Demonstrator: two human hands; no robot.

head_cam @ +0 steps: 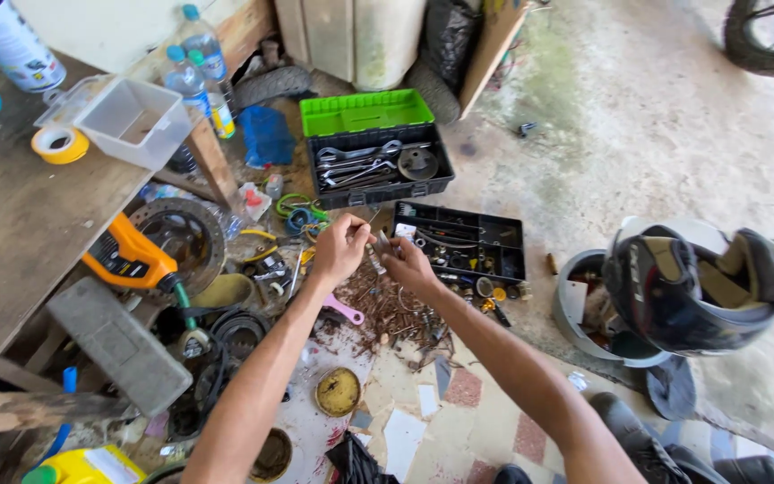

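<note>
Rusty brown screws and nails (387,309) lie heaped on the floor right under my hands. My left hand (340,247) and right hand (405,263) meet above that heap, fingers pinched together on a small thin metal piece (378,242) held between them; what it is, I cannot tell. Just beyond sits a black plastic toolbox with a green lid (376,152), spanners inside, and a black parts tray (463,242) beside it.

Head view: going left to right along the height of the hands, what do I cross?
Orange power tool → left hand → small metal part → right hand → black parts tray → black helmet.
</note>
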